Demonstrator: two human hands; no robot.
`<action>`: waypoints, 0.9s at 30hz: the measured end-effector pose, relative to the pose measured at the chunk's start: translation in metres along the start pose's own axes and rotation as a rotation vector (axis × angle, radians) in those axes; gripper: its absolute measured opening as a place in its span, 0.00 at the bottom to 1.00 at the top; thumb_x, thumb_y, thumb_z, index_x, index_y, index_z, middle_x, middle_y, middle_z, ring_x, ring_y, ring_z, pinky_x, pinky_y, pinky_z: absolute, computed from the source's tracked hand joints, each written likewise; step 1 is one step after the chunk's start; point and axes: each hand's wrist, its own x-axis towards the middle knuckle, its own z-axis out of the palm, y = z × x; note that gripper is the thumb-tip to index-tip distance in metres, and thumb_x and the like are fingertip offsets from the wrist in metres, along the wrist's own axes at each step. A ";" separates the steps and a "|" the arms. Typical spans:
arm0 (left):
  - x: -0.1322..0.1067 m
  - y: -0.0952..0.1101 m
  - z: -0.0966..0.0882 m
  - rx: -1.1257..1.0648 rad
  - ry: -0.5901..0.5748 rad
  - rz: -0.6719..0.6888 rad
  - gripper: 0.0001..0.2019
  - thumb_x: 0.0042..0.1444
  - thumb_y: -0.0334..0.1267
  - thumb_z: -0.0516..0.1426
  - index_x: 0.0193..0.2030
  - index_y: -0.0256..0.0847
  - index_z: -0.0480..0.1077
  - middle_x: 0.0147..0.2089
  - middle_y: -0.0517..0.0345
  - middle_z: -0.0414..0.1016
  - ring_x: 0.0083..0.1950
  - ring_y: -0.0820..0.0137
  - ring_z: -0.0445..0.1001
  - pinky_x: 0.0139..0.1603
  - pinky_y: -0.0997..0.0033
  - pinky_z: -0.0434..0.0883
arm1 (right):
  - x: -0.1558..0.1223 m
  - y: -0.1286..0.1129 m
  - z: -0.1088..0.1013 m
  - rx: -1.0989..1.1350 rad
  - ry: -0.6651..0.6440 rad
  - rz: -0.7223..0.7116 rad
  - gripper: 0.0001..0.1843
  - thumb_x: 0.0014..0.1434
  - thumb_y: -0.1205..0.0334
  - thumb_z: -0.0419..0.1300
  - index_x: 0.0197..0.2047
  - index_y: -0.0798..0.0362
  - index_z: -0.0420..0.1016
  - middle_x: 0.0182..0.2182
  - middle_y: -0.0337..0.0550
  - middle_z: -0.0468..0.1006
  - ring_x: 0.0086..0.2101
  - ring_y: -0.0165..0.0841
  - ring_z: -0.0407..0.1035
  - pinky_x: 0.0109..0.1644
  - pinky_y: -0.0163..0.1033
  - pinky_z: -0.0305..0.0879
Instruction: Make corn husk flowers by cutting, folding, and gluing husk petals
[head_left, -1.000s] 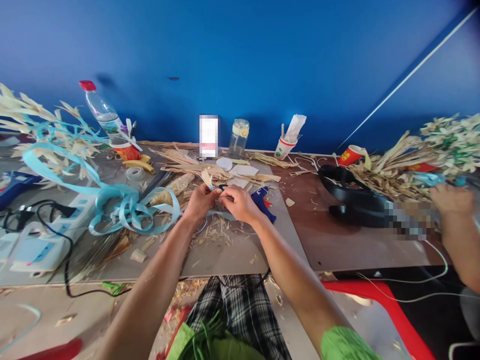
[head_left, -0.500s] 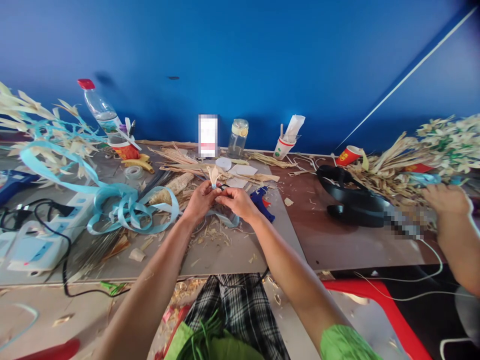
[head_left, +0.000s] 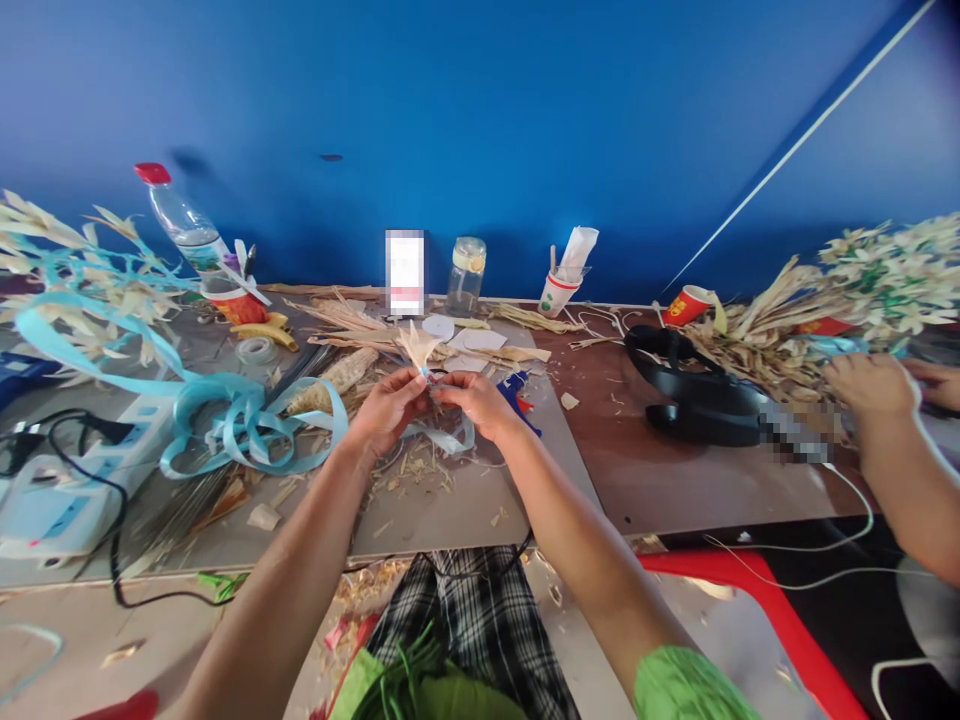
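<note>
Over the middle of the table my left hand (head_left: 391, 405) pinches the base of a pale dried-husk flower (head_left: 418, 350), its petals pointing up and away. My right hand (head_left: 477, 402) is closed at the same spot, fingertips on light blue ribbon (head_left: 461, 436) at the flower's base. The two hands' fingertips nearly touch, and they hide most of the stem. A loop of the ribbon hangs below my right hand. Just right of that hand lies a blue glue gun (head_left: 519, 400), partly covered by it.
Coiled blue ribbon (head_left: 259, 425), thin wires (head_left: 191, 500) and a power strip (head_left: 82, 490) lie left. Dried husks (head_left: 352, 325), a glass jar (head_left: 467, 278) and a paper cup (head_left: 559, 293) stand behind. A black headset (head_left: 697, 395) and another person's hand (head_left: 874, 385) are right.
The husk flower has tilted left and shows more of its petals between my hands. My view has shifted slightly right. More of the other person's second hand shows at the right.
</note>
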 end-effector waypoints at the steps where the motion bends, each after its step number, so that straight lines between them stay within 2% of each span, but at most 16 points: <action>1: 0.000 0.000 -0.001 0.012 0.019 0.004 0.12 0.42 0.40 0.67 0.28 0.35 0.71 0.24 0.61 0.67 0.23 0.80 0.61 0.24 0.79 0.60 | 0.000 0.000 -0.001 0.006 -0.029 0.012 0.14 0.37 0.55 0.69 0.24 0.55 0.73 0.19 0.33 0.70 0.22 0.24 0.59 0.30 0.32 0.54; 6: 0.000 0.000 -0.002 0.055 -0.010 -0.034 0.13 0.44 0.43 0.66 0.27 0.37 0.68 0.23 0.62 0.65 0.23 0.79 0.61 0.24 0.79 0.61 | -0.004 -0.003 -0.007 0.104 -0.241 0.083 0.20 0.37 0.49 0.70 0.26 0.55 0.73 0.20 0.35 0.70 0.21 0.24 0.59 0.27 0.33 0.54; 8: -0.001 0.001 -0.001 0.063 -0.029 -0.049 0.13 0.45 0.44 0.65 0.28 0.37 0.68 0.23 0.62 0.65 0.22 0.79 0.61 0.23 0.79 0.61 | -0.004 -0.004 -0.009 0.157 -0.255 0.127 0.23 0.38 0.44 0.69 0.28 0.55 0.73 0.20 0.36 0.70 0.21 0.25 0.59 0.27 0.33 0.54; 10: -0.002 0.002 -0.002 0.070 -0.040 -0.061 0.13 0.46 0.44 0.64 0.28 0.37 0.67 0.23 0.62 0.65 0.22 0.79 0.61 0.22 0.79 0.60 | -0.003 -0.005 -0.012 0.157 -0.206 0.157 0.25 0.40 0.41 0.66 0.30 0.55 0.74 0.19 0.36 0.69 0.21 0.26 0.59 0.27 0.34 0.56; 12: -0.002 0.003 -0.003 0.065 -0.032 -0.063 0.14 0.46 0.44 0.65 0.27 0.37 0.67 0.22 0.63 0.64 0.21 0.80 0.61 0.23 0.79 0.60 | -0.001 -0.007 -0.017 0.103 -0.085 0.099 0.23 0.43 0.42 0.65 0.31 0.55 0.74 0.20 0.37 0.70 0.23 0.28 0.62 0.30 0.35 0.59; 15: -0.001 0.004 -0.004 0.059 0.026 -0.023 0.14 0.44 0.42 0.66 0.26 0.36 0.67 0.23 0.63 0.65 0.21 0.81 0.61 0.23 0.79 0.60 | 0.003 -0.013 -0.029 0.095 0.260 -0.184 0.18 0.39 0.51 0.69 0.32 0.52 0.73 0.27 0.37 0.72 0.30 0.29 0.65 0.37 0.36 0.62; 17: 0.000 0.005 -0.005 0.053 0.042 0.002 0.14 0.43 0.41 0.66 0.26 0.36 0.67 0.25 0.63 0.67 0.21 0.81 0.62 0.24 0.79 0.61 | 0.003 -0.018 -0.035 0.190 0.368 -0.289 0.17 0.38 0.54 0.69 0.28 0.52 0.70 0.28 0.37 0.71 0.29 0.28 0.64 0.39 0.37 0.63; 20: 0.001 0.004 -0.004 0.032 0.041 0.005 0.14 0.41 0.40 0.67 0.25 0.35 0.67 0.28 0.61 0.71 0.22 0.81 0.63 0.24 0.78 0.61 | 0.000 -0.023 -0.034 0.208 0.248 -0.303 0.16 0.40 0.52 0.68 0.25 0.51 0.67 0.25 0.36 0.68 0.26 0.27 0.61 0.39 0.40 0.63; 23: 0.001 0.004 -0.003 0.005 0.064 0.008 0.13 0.40 0.38 0.68 0.26 0.35 0.68 0.29 0.60 0.73 0.22 0.81 0.63 0.24 0.78 0.61 | -0.004 -0.024 -0.027 0.163 0.099 -0.267 0.21 0.44 0.45 0.65 0.20 0.51 0.63 0.20 0.36 0.64 0.25 0.28 0.60 0.37 0.41 0.63; 25: 0.001 0.004 -0.002 -0.003 0.073 0.011 0.13 0.40 0.37 0.68 0.26 0.35 0.69 0.30 0.60 0.73 0.22 0.81 0.64 0.24 0.78 0.61 | -0.006 -0.023 -0.022 0.120 0.106 -0.254 0.27 0.49 0.40 0.60 0.16 0.51 0.57 0.18 0.36 0.61 0.24 0.29 0.60 0.35 0.40 0.62; 27: 0.000 0.004 -0.002 -0.002 0.069 0.009 0.12 0.40 0.36 0.68 0.26 0.35 0.70 0.30 0.59 0.73 0.22 0.81 0.64 0.24 0.78 0.61 | -0.008 -0.022 -0.019 0.010 0.172 -0.283 0.27 0.52 0.40 0.58 0.16 0.52 0.59 0.19 0.38 0.64 0.26 0.30 0.63 0.36 0.39 0.62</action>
